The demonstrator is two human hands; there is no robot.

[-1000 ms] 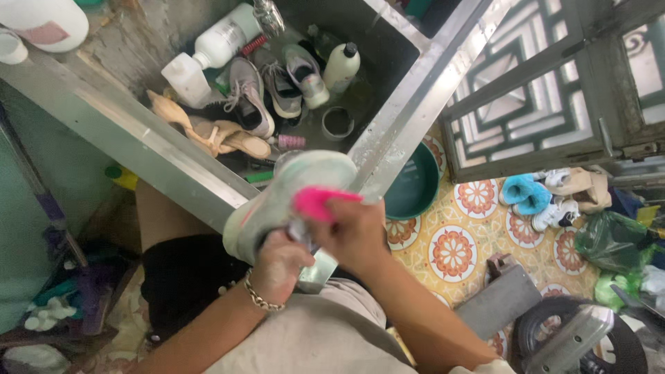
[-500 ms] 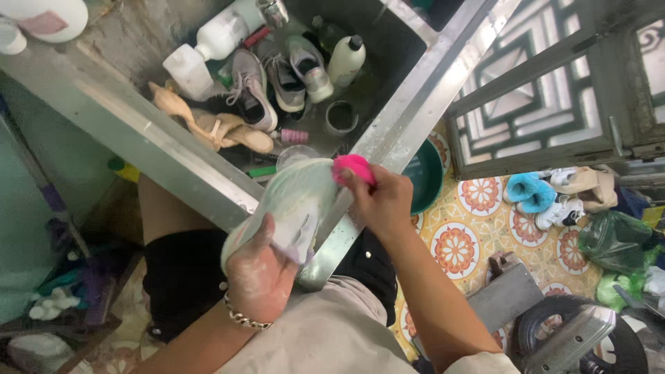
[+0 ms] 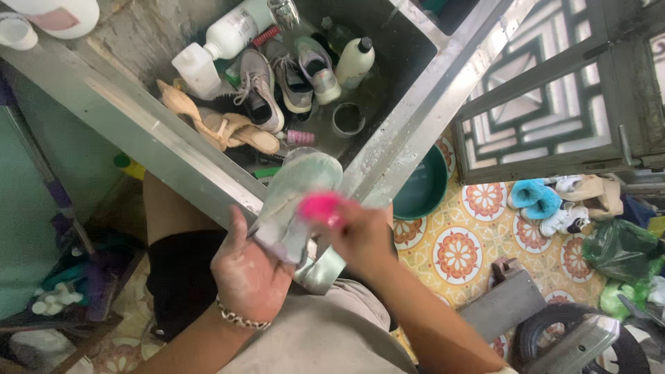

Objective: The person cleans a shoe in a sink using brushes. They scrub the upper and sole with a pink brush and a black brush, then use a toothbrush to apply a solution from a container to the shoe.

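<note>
Left hand (image 3: 248,277) grips pale grey-green sneaker (image 3: 294,201), sole up. Right hand (image 3: 360,235) at 3 o'clock clasps pink brush (image 3: 320,208) against sole. Steel sink (image 3: 138,131) at 12.

Soft daylight fills the scene without hard shadows. The steel sink rim (image 3: 138,131) shows pale glare. The pink brush (image 3: 320,208) and the right hand (image 3: 360,239) are motion-blurred. Straight lines bend toward the wide-angle edges, and the sink's inside sits dimmer.
</note>
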